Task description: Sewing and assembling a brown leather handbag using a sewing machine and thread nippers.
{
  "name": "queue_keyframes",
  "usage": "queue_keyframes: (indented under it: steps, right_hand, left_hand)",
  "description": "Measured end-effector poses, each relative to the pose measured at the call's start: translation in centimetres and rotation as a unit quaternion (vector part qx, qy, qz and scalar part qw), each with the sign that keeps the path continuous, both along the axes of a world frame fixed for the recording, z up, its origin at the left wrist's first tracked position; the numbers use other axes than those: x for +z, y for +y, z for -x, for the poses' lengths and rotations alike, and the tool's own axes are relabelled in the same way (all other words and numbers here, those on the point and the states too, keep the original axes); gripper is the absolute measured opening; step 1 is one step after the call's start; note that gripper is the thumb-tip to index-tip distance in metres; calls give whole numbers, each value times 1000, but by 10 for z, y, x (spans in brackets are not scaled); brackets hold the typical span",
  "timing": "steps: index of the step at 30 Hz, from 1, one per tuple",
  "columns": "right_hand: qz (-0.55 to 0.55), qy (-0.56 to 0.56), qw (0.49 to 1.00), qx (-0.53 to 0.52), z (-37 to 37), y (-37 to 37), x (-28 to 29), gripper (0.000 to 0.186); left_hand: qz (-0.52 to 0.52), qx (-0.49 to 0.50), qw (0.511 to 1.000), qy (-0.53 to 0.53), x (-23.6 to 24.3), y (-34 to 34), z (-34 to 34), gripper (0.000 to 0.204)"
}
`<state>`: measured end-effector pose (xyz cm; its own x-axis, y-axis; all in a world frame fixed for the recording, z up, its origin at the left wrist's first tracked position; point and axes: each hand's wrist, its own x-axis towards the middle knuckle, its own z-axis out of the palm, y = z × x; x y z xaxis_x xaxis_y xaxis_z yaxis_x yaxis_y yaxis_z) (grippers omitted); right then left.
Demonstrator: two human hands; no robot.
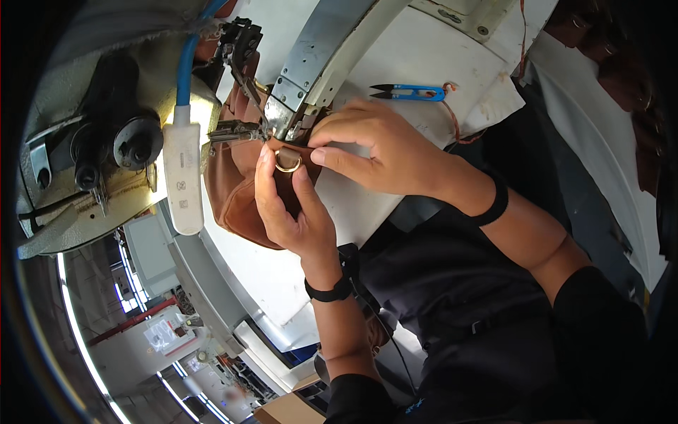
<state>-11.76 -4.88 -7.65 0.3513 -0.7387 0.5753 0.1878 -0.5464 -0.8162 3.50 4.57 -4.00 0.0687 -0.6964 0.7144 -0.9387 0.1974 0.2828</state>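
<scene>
White worktop (357, 219), strip-lit room (127, 364): left hand (300, 222) and right hand (385, 148) (nearly closed) pinch leather (244, 205).

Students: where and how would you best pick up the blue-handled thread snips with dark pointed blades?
Probably by the slim blue handles, pinched across from the person's right: the dark pointed blades face left, away from that approach.

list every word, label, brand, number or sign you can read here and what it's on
Nothing reads clearly enough to quote.
White oblong casing: small print and symbols, too small to read.
Pale wall poster: too blurred to read.
Black clothing: a small blue mark low down, unreadable.
Brown leather piece and metal ring: no lettering that I can make out.
</scene>
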Motion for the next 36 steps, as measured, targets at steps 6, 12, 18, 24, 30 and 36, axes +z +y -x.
queue_keyframes:
  steps: [6,12,18,24,30,36]
  right_hand:
    - [-232,-51,952,191,-1,9,11,14]
    - [-252,-177,943,126,-15,19,7,14]
    - [-243,-164,950,106,-11,23,15,13]
    - [-270,-133,947,113,-8,20,23,12]
    - [-306,-143,934,120,-9,20,25,12]
    - [-306,-104,938,128,-11,12,36,16]
  left_hand:
    - [5,57,994,95,4,-1,21,43]
    - [53,62,975,205,-7,-12,35,38]
    - [43,83,980,177,2,-11,42,33]
    - [38,49,966,251,-1,-12,41,32]
    - [37,70,967,242,3,-13,40,35]
    - [3,63,947,315,20,-18,33,36]
